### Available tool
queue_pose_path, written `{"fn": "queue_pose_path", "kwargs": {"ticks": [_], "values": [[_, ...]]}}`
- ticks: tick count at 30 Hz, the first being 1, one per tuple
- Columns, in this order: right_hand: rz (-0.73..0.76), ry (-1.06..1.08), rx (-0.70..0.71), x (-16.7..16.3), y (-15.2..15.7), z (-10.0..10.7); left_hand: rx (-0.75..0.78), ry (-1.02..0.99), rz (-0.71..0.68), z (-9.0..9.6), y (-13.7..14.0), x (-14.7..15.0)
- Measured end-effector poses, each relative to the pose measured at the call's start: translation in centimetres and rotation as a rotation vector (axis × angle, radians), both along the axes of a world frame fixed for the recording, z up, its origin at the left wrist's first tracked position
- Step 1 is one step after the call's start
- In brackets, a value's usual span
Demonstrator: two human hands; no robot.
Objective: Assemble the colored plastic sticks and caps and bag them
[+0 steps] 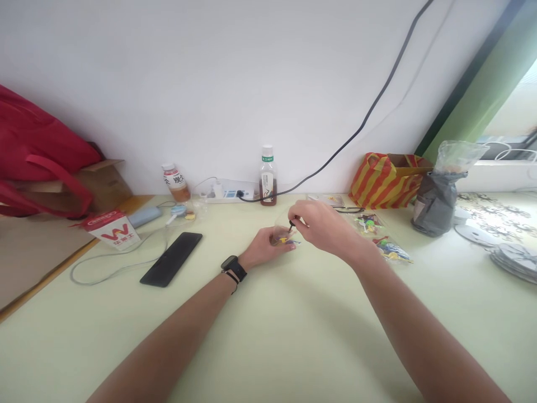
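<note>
My left hand (268, 246) is closed around a small see-through plastic bag (279, 230) just above the table. Yellow and blue bits show in or beside the bag. From the right, my right hand (319, 224) reaches over the bag's opening, its fingers pinched on a small dark, thin piece (291, 224) that points down into it. The kind of piece is too small to make out. Beyond my right wrist lie clear packets of colourful plastic parts (390, 249), holding red, blue, yellow and green pieces.
A black phone (172, 260) and white cable lie left, near a red-and-white food box (113, 230). Against the wall stand a tea bottle (268, 176), another bottle (176, 183) and a power strip (229, 193). A striped bag (384, 182) and grey bag (435, 204) stand right.
</note>
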State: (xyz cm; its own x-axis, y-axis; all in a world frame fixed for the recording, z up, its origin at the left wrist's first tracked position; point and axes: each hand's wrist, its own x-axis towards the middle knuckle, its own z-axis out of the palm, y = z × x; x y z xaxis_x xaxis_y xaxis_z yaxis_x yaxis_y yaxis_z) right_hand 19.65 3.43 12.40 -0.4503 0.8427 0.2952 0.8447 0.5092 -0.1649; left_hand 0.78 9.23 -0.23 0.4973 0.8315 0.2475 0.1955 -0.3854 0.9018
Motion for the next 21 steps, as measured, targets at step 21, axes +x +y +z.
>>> {"fn": "queue_pose_path", "kwargs": {"ticks": [21], "values": [[-0.014,-0.118,0.004,1.2,-0.2,0.1,-0.007,-0.016,-0.014,-1.0,0.6,-0.2]]}}
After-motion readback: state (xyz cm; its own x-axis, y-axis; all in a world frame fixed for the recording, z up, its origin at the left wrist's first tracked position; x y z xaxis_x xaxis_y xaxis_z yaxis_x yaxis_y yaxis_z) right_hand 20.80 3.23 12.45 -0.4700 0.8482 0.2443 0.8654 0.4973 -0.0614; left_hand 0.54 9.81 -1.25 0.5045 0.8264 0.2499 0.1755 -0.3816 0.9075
